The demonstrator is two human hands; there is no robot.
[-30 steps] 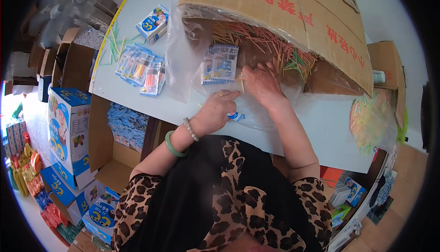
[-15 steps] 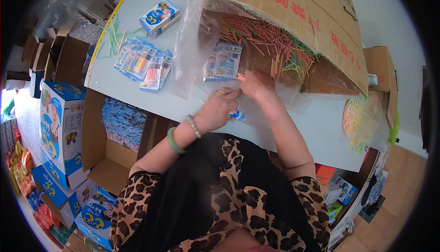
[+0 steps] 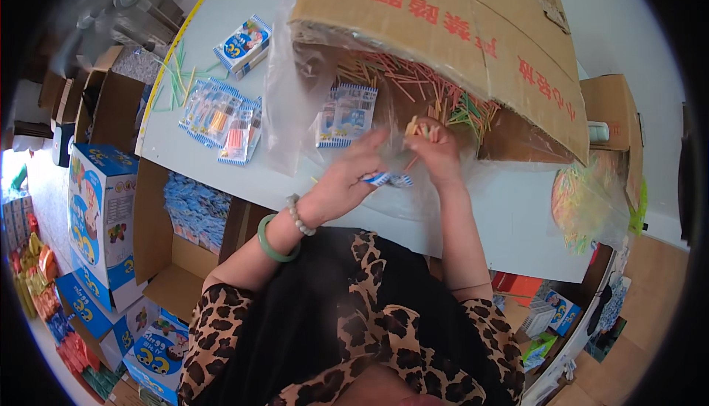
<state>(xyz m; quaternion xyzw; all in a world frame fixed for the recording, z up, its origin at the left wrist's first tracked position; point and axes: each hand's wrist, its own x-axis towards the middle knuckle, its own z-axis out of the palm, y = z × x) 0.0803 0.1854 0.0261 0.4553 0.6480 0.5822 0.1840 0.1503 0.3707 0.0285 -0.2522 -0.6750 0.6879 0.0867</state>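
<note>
My right hand (image 3: 436, 151) grips a small bunch of coloured sticks (image 3: 417, 127) in front of a tipped cardboard box (image 3: 458, 29). That box holds a heap of coloured sticks (image 3: 421, 88) inside a clear plastic liner. My left hand (image 3: 347, 181) pinches a small blue-and-white packet (image 3: 388, 179) just left of the right hand. Another blue-and-white packet (image 3: 347, 114) lies at the box mouth behind my hands.
A row of filled packets (image 3: 221, 118) and a blue carton (image 3: 244, 45) lie on the pale table (image 3: 509, 214) at left, with loose green sticks (image 3: 173, 77). A bag of sticks (image 3: 587, 203) lies at right. Open cartons (image 3: 185, 217) and blue boxes (image 3: 100, 206) stand below the table's left edge.
My right hand has lifted out of the stick heap with a bunch of sticks. My left hand stays close by with the packet, now raised off the table.
</note>
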